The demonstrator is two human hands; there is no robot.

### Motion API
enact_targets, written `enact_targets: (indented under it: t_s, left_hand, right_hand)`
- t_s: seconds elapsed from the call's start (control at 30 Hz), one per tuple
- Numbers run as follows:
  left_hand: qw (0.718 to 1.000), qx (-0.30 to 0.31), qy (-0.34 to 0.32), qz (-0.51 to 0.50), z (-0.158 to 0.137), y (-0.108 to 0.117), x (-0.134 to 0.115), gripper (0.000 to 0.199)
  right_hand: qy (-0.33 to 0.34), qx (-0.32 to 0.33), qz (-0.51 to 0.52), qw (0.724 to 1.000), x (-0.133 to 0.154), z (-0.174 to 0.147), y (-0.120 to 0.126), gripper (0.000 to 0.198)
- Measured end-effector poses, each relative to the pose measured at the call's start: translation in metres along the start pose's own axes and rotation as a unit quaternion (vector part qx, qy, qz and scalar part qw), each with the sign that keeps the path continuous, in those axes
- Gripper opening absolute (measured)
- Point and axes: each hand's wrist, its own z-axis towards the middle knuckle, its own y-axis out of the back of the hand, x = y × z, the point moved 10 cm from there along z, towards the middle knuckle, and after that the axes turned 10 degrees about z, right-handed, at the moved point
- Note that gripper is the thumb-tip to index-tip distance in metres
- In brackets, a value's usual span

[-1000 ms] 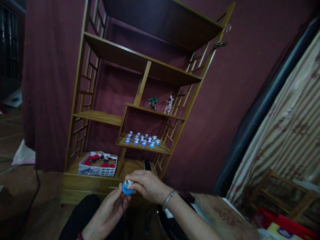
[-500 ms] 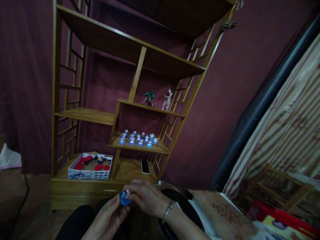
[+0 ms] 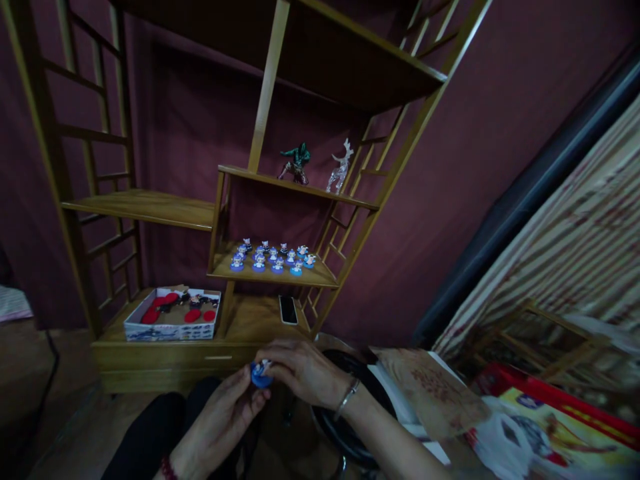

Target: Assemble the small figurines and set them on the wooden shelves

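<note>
Low in the head view, both my hands meet around a small figurine (image 3: pixel 261 375) with a round blue base. My left hand (image 3: pixel 225 413) grips the base by its left edge with thumb and fingers. My right hand (image 3: pixel 305 373) pinches the white upper part from the right, so much of the figurine is hidden. Several similar figurines (image 3: pixel 274 257) with purple or blue bases stand in rows on a wooden shelf (image 3: pixel 275 277) beyond my hands. A silver bracelet is on my right wrist, a red one on my left.
A shallow box (image 3: pixel 170 328) with red discs and dark figures sits at lower left. A phone (image 3: pixel 288 310) lies on the bottom shelf. Above stand a green figure (image 3: pixel 297 163) and a clear deer (image 3: pixel 341 167). A black stool (image 3: pixel 345 420), cardboard (image 3: pixel 425 383) and a plastic bag (image 3: pixel 503 443) are at right.
The camera has moved closer and tilted down, so the shelves appear larger. Both hands sit slightly higher and further right in view, still on the figurine.
</note>
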Motion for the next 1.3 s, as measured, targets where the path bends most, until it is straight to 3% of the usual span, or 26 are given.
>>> enact_targets:
  t_s: [0.47, 0.87, 1.3]
  left_hand:
    - [0.999, 0.04, 0.026, 0.016, 0.033, -0.002, 0.0, 0.017]
    - [0.998, 0.061, 0.025, 0.012, 0.043, -0.005, -0.007, 0.021]
    - [0.998, 0.056, -0.01, 0.033, 0.044, -0.005, -0.025, 0.017]
  right_hand:
    - [-0.02, -0.015, 0.026, 0.999, -0.038, 0.007, 0.01, 0.03]
    - [-0.028, -0.062, 0.094, 0.993, -0.064, 0.011, 0.014, 0.036]
    - [-0.003, -0.06, 0.124, 0.99, -0.058, 0.027, 0.019, 0.024]
